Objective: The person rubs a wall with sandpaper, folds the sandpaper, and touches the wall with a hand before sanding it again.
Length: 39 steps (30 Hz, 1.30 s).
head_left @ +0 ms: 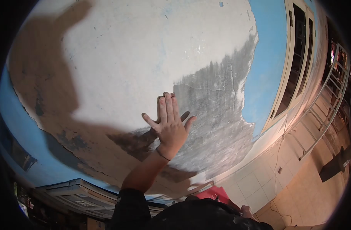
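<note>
My left hand (pixel 171 126) lies flat against the wall (pixel 118 57), at the left border of a dark grey patch (pixel 206 111). Its three middle fingers are together and point up, with the thumb and little finger spread. A small dark edge shows beside the fingertips; what lies under them is hidden. Low in the view, my right hand (pixel 246 211) looks closed beside a red object (pixel 217 193), partly hidden by my dark clothing. What it grips cannot be made out.
Blue paint (pixel 265 69) borders the pale wall area. A framed window (pixel 296 65) is at the upper right, with a metal ladder-like frame (pixel 325 103) beyond it. Another frame (pixel 79 197) is at the lower left. A cable (pixel 276 180) crosses the tiles at the right.
</note>
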### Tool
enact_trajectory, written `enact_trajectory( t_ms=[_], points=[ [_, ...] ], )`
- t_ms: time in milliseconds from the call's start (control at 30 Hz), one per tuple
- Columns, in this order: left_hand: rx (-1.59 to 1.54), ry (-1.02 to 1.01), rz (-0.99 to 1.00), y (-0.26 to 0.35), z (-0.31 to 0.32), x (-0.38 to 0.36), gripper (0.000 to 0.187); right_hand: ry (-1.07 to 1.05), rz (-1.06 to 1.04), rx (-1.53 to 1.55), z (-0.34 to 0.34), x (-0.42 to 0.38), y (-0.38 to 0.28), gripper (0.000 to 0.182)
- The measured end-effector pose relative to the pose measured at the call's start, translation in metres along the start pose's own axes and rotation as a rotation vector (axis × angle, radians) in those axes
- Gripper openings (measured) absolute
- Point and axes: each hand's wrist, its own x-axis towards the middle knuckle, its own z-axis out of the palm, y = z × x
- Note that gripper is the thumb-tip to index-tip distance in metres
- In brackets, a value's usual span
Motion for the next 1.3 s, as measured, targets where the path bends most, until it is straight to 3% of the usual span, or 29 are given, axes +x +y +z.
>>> enact_trajectory(
  t_ms=[133, 500, 600, 767, 967, 1067, 1300],
  points=[
    [0.025, 0.080, 0.007, -0.006, -0.007, 0.029, 0.086, -0.047, -0.033, -0.022, -0.003, -0.004, -0.004, 0.024],
    [0.007, 0.008, 0.046, -0.003, -0.004, 0.020, 0.091, -0.147, 0.053, 0.009, -0.012, -0.014, 0.003, 0.018],
    [-0.027, -0.016, 0.056, 0.002, 0.006, -0.002, 0.092, -0.069, 0.005, -0.030, -0.009, -0.027, -0.007, 0.018],
    [-0.140, -0.037, 0.083, 0.007, 0.010, -0.001, 0.089, -0.084, 0.036, 0.078, 0.009, 0.024, 0.013, 0.022],
    [0.055, 0.103, 0.233, -0.005, 0.023, 0.003, 0.086, -0.082, 0.014, 0.083, 0.012, 0.018, 0.008, 0.026],
    [-0.065, 0.113, 0.198, -0.002, 0.021, 0.003, 0.083, -0.086, 0.019, 0.073, 0.016, 0.024, 0.011, 0.026],
    [0.080, 0.126, 0.140, -0.008, 0.004, 0.030, 0.078, -0.083, 0.100, 0.098, 0.008, 0.023, 0.016, 0.018]
  ],
)
